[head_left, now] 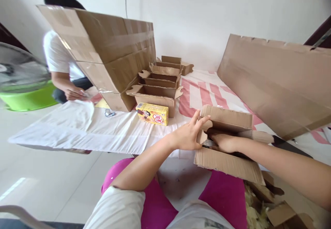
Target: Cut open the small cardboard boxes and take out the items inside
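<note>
At near right of the desk (124,136), rests spread left hand (190,134) against left end of box (227,164); reaches inside with right hand (225,142), cannot tell if gripping.

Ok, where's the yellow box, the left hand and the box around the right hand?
Yellow printed box (152,115): head view, front face.
Left hand (189,133): head view, its back.
Open cardboard box (229,162): head view, near flap.

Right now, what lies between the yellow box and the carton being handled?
In the head view, white cloth and the left hand lie between the yellow box and the handled carton.
</note>
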### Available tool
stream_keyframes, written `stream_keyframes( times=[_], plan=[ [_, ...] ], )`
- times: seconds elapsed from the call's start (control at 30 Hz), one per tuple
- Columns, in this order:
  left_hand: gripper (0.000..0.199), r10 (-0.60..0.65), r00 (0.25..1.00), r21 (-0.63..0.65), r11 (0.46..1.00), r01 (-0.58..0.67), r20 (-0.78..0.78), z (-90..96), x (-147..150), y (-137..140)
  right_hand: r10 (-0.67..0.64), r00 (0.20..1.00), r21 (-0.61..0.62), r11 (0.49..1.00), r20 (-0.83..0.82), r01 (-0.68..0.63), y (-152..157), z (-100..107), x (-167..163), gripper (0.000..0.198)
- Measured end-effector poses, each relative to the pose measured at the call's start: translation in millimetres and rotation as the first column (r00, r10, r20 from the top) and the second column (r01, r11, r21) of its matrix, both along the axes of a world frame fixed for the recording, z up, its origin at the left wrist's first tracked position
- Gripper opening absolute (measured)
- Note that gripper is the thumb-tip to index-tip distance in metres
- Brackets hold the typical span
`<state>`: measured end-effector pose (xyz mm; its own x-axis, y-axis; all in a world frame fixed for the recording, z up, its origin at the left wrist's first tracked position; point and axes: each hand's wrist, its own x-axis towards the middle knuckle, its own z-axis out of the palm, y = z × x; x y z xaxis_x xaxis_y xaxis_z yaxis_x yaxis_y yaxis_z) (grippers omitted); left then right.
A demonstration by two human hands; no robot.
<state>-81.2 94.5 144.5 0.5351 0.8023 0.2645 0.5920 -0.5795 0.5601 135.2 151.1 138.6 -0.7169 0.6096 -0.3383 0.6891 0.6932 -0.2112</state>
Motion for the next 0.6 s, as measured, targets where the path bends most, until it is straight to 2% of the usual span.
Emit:
stream_keyframes(
  times=[0.07, 0.17, 0.23, 0.3, 0.37, 0.43, 0.5, 0.53, 0.6],
  plan=[
    [0.1, -0.022, 0.998, -0.036, 0.999, 0.025, 0.062, -9.3, 0, 7, -0.023, 1.0, -0.031, 0.999, -0.002, 0.023, 5, -2, -4, 0.033],
    [0.09, -0.063, 0.985, -0.007, 0.998, 0.065, 0.16, -26.0, 3, 15, -0.073, 0.997, -0.135, 0.988, 0.006, 0.073, 14, -2, -7, 0.026],
    [0.083, -0.041, 0.975, 0.029, 0.999, 0.036, 0.22, -36.4, 8, 16, -0.127, 0.991, -0.177, 0.976, 0.032, 0.131, 18, 0, -10, 0.023],
    [0.079, 0.015, 0.962, 0.039, 0.999, -0.026, 0.273, -43.7, 12, 15, -0.169, 0.984, -0.147, 0.973, 0.055, 0.176, 18, 4, -13, 0.021],
    [0.077, 0.081, 0.945, 0.015, 0.996, -0.09, 0.316, -46.0, 14, 13, -0.153, 0.987, -0.019, 0.988, 0.055, 0.154, 12, 13, -13, 0.024],
    [0.074, 0.134, 0.928, -0.028, 0.991, -0.133, 0.346, -42.3, 10, 12, -0.082, 0.997, 0.191, 0.978, 0.014, 0.078, 3, 29, -11, 0.03],
    [0.072, 0.169, 0.914, -0.065, 0.986, -0.156, 0.37, -33.5, -2, 9, -0.03, 0.996, 0.389, 0.919, -0.081, 0.059, -7, 51, -3, 0.034],
    [0.072, 0.184, 0.907, -0.078, 0.983, -0.167, 0.379, -27.9, -12, 6, -0.032, 0.986, 0.452, 0.886, -0.162, 0.103, -12, 63, 2, 0.035],
    [0.069, 0.222, 0.894, -0.08, 0.975, -0.207, 0.39, -16.2, -36, -4, -0.083, 0.928, 0.499, 0.824, -0.364, 0.269, -22, 84, 14, 0.04]
  ],
)
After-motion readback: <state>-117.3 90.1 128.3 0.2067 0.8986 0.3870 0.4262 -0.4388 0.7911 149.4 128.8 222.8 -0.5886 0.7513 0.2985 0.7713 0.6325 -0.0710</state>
